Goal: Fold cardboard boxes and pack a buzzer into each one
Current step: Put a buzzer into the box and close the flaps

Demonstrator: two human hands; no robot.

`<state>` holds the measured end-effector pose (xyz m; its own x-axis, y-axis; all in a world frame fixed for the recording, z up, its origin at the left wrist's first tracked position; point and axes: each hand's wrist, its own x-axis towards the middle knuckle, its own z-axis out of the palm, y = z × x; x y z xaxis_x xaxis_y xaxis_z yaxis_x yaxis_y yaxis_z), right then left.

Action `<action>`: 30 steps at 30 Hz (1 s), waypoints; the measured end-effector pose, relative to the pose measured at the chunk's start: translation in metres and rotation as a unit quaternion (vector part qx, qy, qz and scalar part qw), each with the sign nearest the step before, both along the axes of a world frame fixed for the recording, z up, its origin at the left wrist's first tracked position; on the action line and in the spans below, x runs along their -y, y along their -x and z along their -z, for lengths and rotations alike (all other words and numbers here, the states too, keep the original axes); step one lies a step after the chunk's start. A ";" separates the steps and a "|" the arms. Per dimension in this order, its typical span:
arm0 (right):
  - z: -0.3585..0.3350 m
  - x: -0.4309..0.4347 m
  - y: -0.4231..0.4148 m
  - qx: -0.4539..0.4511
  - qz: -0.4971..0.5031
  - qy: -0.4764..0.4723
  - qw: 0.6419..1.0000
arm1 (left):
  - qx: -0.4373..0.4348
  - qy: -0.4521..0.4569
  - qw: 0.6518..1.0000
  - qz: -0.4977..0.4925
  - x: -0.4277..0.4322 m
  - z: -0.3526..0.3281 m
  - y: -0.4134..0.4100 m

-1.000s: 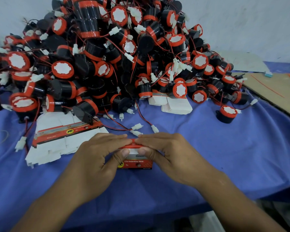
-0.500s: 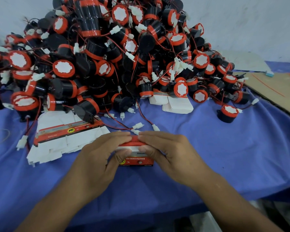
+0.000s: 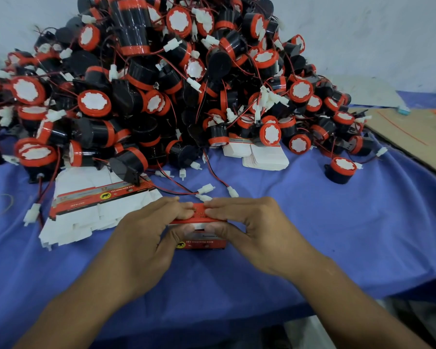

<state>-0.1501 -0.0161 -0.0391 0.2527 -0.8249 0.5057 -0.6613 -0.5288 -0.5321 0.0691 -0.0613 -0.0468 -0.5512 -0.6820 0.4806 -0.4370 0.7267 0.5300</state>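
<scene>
Small red box (image 3: 199,241) sits on the blue cloth (image 3: 337,235), near the table's front edge. Left hand (image 3: 146,238) and right hand (image 3: 257,230) both grip it, fingers over the top flap, thumbs on the front face. Buzzer pile (image 3: 161,84) behind; flat box stack (image 3: 91,210) just left.

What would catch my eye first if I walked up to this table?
A huge heap of black-and-red buzzers with tangled wires fills the back of the blue-covered table. In front, the left hand and right hand hold a small red box between them, with a stack of flat box blanks lying to its left.
</scene>
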 end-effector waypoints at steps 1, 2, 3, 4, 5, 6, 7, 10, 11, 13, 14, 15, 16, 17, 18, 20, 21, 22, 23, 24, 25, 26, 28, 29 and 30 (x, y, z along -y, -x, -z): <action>0.000 0.000 0.000 0.005 -0.001 0.000 1.000 | 0.000 -0.001 1.000 -0.001 0.000 -0.001 0.000; 0.000 0.000 -0.001 0.003 0.000 0.002 1.000 | 0.000 -0.001 1.000 0.000 0.000 -0.001 0.000; 0.001 0.000 -0.001 -0.005 0.003 0.007 1.000 | -0.001 0.001 1.000 0.003 0.000 -0.001 -0.001; 0.002 0.000 -0.001 -0.016 0.006 0.012 1.000 | -0.002 0.004 1.000 0.005 0.001 -0.001 -0.002; 0.004 0.000 -0.001 -0.025 0.005 0.013 1.000 | -0.003 0.005 1.000 0.003 0.001 0.000 -0.002; 0.005 0.000 -0.001 -0.031 -0.002 0.010 0.999 | -0.004 0.001 1.000 -0.003 0.001 0.001 -0.003; 0.005 0.000 0.000 -0.036 -0.009 0.007 0.999 | -0.006 -0.009 1.000 -0.010 0.001 0.001 -0.004; 0.007 -0.001 0.000 -0.056 -0.019 0.012 0.998 | -0.017 -0.028 0.999 -0.010 0.001 -0.001 -0.006; 0.007 -0.002 0.000 -0.061 -0.018 0.018 0.998 | -0.013 -0.023 1.000 -0.008 0.000 -0.003 -0.006; 0.006 -0.003 0.000 -0.066 -0.016 0.034 0.997 | 0.005 0.001 1.000 0.003 0.001 -0.008 -0.004; 0.005 -0.004 0.000 -0.067 -0.015 0.039 0.997 | 0.013 0.014 1.000 0.014 0.001 -0.010 -0.004; 0.004 -0.004 0.000 -0.069 -0.015 0.040 0.997 | 0.018 0.028 0.999 0.026 0.002 -0.012 -0.004; 0.003 -0.004 0.000 -0.071 -0.016 0.037 0.997 | 0.021 0.039 0.998 0.037 0.002 -0.013 -0.004; 0.002 -0.005 0.000 -0.076 -0.014 0.031 0.997 | 0.023 0.045 0.998 0.045 0.003 -0.014 -0.004; 0.001 -0.006 0.001 -0.083 -0.012 0.023 0.996 | 0.026 0.046 0.998 0.047 0.003 -0.012 -0.006; -0.001 -0.007 0.001 -0.097 -0.011 -0.001 0.995 | 0.048 0.046 0.997 0.034 0.003 -0.007 -0.009; -0.001 -0.008 0.000 -0.104 -0.013 -0.014 0.994 | 0.071 0.051 0.996 0.023 0.002 -0.005 -0.010; -0.002 -0.009 0.000 -0.110 -0.017 -0.027 0.993 | 0.095 0.066 0.993 0.019 0.001 -0.003 -0.010; -0.003 -0.010 0.000 -0.115 -0.020 -0.037 0.992 | 0.115 0.085 0.989 0.025 0.001 -0.002 -0.011; -0.004 -0.010 -0.001 -0.118 -0.022 -0.045 0.992 | 0.131 0.102 0.986 0.032 0.000 -0.002 -0.010; -0.004 -0.011 -0.001 -0.119 -0.022 -0.049 0.991 | 0.145 0.121 0.981 0.039 0.000 -0.002 -0.010; -0.003 -0.011 -0.001 -0.120 -0.020 -0.051 0.991 | 0.154 0.143 0.977 0.042 -0.001 -0.001 -0.010; -0.001 -0.011 0.000 -0.124 -0.015 -0.058 0.990 | 0.141 0.149 0.978 0.036 -0.006 0.004 -0.011; 0.000 -0.012 0.000 -0.128 -0.009 -0.061 0.990 | 0.125 0.130 0.983 0.025 -0.008 0.007 -0.012; 0.002 -0.013 0.000 -0.134 -0.001 -0.058 0.989 | 0.118 0.115 0.986 0.016 -0.011 0.010 -0.012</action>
